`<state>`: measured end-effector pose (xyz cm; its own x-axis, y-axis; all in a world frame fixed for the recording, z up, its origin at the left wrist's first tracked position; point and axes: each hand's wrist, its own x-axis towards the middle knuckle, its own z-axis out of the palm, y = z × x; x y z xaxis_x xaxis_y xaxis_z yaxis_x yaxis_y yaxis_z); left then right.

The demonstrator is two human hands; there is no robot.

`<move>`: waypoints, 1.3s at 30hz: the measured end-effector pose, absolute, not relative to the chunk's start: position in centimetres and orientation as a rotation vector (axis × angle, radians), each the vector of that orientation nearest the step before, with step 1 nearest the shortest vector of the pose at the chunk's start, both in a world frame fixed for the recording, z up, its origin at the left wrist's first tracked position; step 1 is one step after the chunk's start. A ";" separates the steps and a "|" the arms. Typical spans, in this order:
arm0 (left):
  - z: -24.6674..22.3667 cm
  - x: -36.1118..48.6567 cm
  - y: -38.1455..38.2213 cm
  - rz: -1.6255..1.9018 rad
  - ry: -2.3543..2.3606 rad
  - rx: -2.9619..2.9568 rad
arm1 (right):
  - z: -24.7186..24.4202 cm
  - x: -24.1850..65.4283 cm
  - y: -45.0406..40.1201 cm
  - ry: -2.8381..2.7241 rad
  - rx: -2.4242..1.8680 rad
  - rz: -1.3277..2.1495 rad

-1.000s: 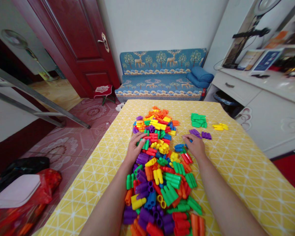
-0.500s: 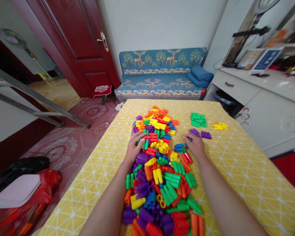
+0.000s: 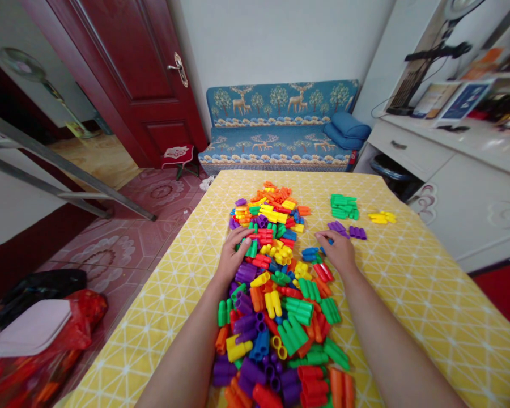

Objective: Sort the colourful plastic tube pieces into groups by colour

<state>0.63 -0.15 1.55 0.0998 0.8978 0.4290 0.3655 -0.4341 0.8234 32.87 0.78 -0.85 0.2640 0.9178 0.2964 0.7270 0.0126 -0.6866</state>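
A desk [image 3: 412, 317] stretches out before me, covered with a yellow cloth [image 3: 165, 317] printed with white lines that cross into triangles. Down its middle, from close to me almost to the far edge, runs a long, jumbled heap of plastic pieces [image 3: 273, 305] in red, orange, yellow, green, blue and purple. Toward the far right I see smaller groups set apart: a green pile [image 3: 344, 207], some yellow pieces [image 3: 382, 217] beside it, and purple pieces [image 3: 357, 233] nearer me.
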 end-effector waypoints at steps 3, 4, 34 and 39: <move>1.5 0.6 -0.1 1.319 1.235 1.864 | -0.7 32.8 0.7 -1.512 -1.768 0.292; 1.5 0.6 -0.1 1.320 1.235 1.865 | -0.7 32.8 0.7 -1.513 -1.773 0.291; 1.2 0.6 0.0 1.344 1.209 1.867 | -0.5 32.7 0.7 -1.519 -1.805 0.318; 1.0 0.5 0.1 1.340 1.210 1.876 | -0.5 32.7 0.7 -1.511 -1.809 0.326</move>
<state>0.47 0.12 1.00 0.1061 0.8861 0.4513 0.3589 -0.4574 0.8136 32.70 0.68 -0.50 0.2725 0.9267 0.2588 0.7377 -0.0286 -0.6745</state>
